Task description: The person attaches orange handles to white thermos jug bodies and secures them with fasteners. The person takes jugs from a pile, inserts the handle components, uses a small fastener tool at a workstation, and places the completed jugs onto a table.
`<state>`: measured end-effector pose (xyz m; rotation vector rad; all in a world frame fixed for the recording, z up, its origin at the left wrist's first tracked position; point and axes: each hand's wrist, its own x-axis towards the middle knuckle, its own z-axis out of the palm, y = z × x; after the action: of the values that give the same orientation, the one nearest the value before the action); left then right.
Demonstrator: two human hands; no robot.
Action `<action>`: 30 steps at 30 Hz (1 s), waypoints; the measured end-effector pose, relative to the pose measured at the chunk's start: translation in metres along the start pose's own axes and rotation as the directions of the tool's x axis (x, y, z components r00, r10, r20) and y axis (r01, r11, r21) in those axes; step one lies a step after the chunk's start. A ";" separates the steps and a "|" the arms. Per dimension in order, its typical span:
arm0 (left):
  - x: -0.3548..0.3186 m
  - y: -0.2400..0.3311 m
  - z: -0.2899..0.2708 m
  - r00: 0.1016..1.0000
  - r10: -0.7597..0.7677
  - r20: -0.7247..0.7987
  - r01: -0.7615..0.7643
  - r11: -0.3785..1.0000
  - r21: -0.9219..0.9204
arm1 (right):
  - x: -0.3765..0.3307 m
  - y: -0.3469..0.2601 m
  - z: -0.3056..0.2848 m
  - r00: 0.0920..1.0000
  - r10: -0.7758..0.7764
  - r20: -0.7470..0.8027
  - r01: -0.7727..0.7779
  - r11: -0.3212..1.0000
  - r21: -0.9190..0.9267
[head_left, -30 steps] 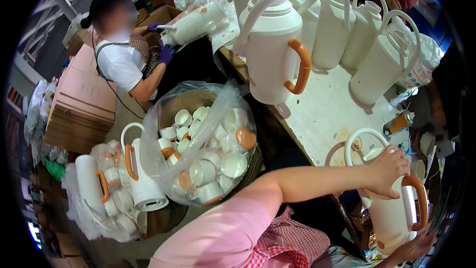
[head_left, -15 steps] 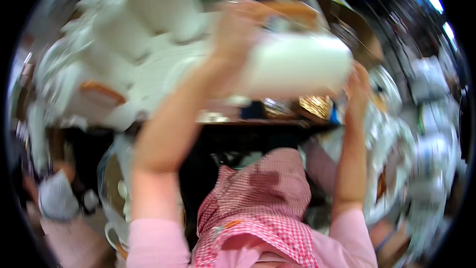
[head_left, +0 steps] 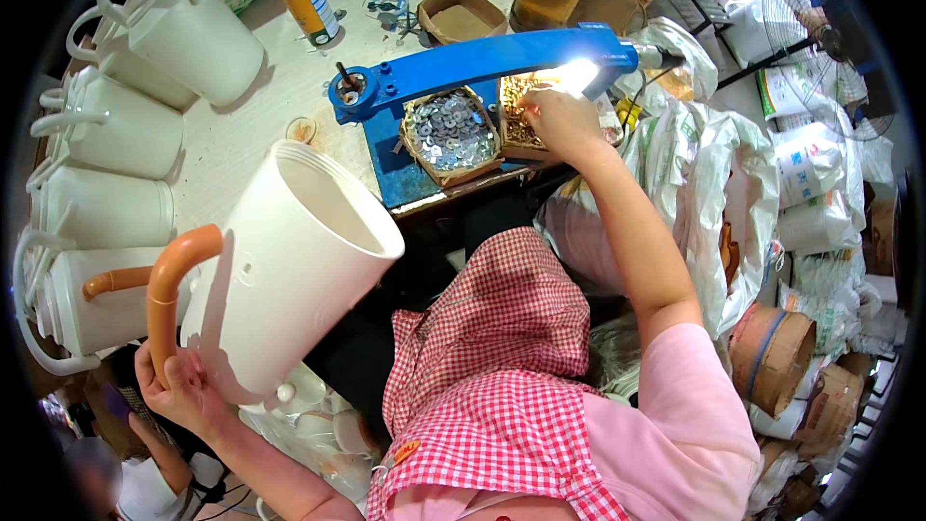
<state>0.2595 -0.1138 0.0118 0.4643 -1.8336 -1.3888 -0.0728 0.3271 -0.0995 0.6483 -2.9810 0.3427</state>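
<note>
The step in hand appears to be the fetching of a small fastener for fitting to a jug body. The left hand (head_left: 178, 388) is closed around the lower end of the orange curved plastic handle (head_left: 166, 282) of a large white plastic jug body (head_left: 289, 275), which is held tilted at the person's left side, open mouth up and toward the bench, clear of the bench top. The left arm is bent, elbow low, hand at the lower left of the view. The right arm is stretched forward and nearly straight, its hand (head_left: 559, 118) resting palm down in the small cardboard tray of brass-coloured parts (head_left: 519, 118), just under the blue metal lever arm of the bench press (head_left: 482, 60); the fingers are curled down into the parts, and whether they have pinched one cannot be told. Beside it stands a cardboard tray of silver-grey washers (head_left: 449, 130). In my judgement the next move calls for a clean pinch of a single piece and a steady jug brought toward the press. Finished white jugs (head_left: 106, 125) stand in a row on the bench at left.
</note>
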 end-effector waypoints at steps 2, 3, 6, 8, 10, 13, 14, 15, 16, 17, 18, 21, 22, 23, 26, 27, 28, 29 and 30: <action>-0.005 -0.002 -0.008 1.000 -0.019 0.000 0.019 1.000 0.025 | 0.000 -0.006 -0.003 1.000 -0.007 0.030 0.007 1.000 -0.014; -0.008 -0.001 -0.010 0.999 -0.031 0.012 0.030 0.998 0.051 | 0.001 -0.007 -0.005 0.999 -0.002 0.053 0.003 1.000 -0.021; -0.010 0.000 -0.001 0.999 0.004 0.036 -0.005 1.000 0.030 | 0.005 -0.006 -0.007 0.995 -0.096 0.034 0.098 0.994 -0.045; -0.010 -0.002 0.001 0.998 -0.017 0.056 0.014 0.999 0.049 | 0.003 -0.005 -0.010 0.983 -0.181 -0.044 0.174 0.977 -0.122; -0.011 0.001 0.013 0.999 0.025 0.038 -0.029 0.994 0.108 | 0.000 -0.007 -0.010 0.987 -0.131 -0.096 0.121 0.987 -0.105; -0.014 -0.002 0.011 0.995 0.093 0.044 -0.099 0.985 0.141 | -0.014 -0.013 -0.027 0.972 0.000 -0.234 0.051 0.976 0.209; -0.014 -0.003 0.011 0.992 0.114 0.061 -0.122 0.982 0.142 | -0.022 -0.022 -0.038 0.976 0.110 -0.186 -0.015 0.894 0.448; -0.016 -0.003 0.011 0.992 0.115 0.046 -0.120 0.982 0.146 | -0.024 -0.032 -0.046 0.978 0.095 -0.186 -0.001 0.894 0.448; -0.017 -0.002 0.011 0.992 0.120 0.039 -0.125 0.982 0.140 | -0.024 -0.045 -0.053 0.972 0.116 -0.202 0.049 0.746 0.664; -0.018 -0.002 0.012 0.991 0.126 0.039 -0.130 0.983 0.129 | -0.023 -0.058 -0.061 0.966 0.147 -0.210 0.097 0.548 0.831; -0.018 0.000 0.013 0.992 0.124 0.039 -0.128 0.984 0.125 | -0.016 -0.076 -0.070 0.966 0.148 -0.211 0.096 0.552 0.828; -0.023 0.007 0.014 0.998 -0.042 -0.044 0.047 0.989 0.140 | 0.021 -0.137 -0.081 0.979 0.002 -0.204 0.197 0.248 0.949; -0.022 0.004 0.015 0.998 -0.044 -0.038 0.049 0.987 0.154 | 0.033 -0.150 -0.082 0.972 -0.041 -0.231 0.234 0.235 0.943; -0.023 0.005 0.015 0.998 -0.046 -0.036 0.052 0.982 0.180 | 0.044 -0.159 -0.078 0.972 -0.045 -0.232 0.236 0.232 0.944; -0.027 0.007 0.016 0.999 -0.015 -0.038 0.021 0.984 0.176 | 0.066 -0.170 -0.072 0.961 -0.123 -0.247 0.272 0.268 0.924; -0.028 0.006 0.015 0.999 0.025 -0.020 -0.021 0.983 0.181 | 0.070 -0.170 -0.070 0.960 -0.131 -0.246 0.274 0.270 0.923; -0.028 0.005 0.014 0.999 0.037 -0.034 -0.031 0.986 0.166 | 0.072 -0.168 -0.069 0.961 -0.159 -0.226 0.265 0.300 0.916; -0.028 0.005 0.014 0.999 0.031 -0.037 -0.024 0.986 0.162 | 0.073 -0.167 -0.068 0.962 -0.183 -0.202 0.254 0.332 0.909; -0.027 0.006 0.014 0.998 0.003 -0.062 0.007 0.988 0.156 | 0.073 -0.167 -0.068 0.963 -0.186 -0.197 0.250 0.337 0.907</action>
<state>0.2669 -0.0837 0.0061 0.5831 -1.8993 -1.2235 -0.0676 0.1660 0.0089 1.0323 -2.2702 2.0584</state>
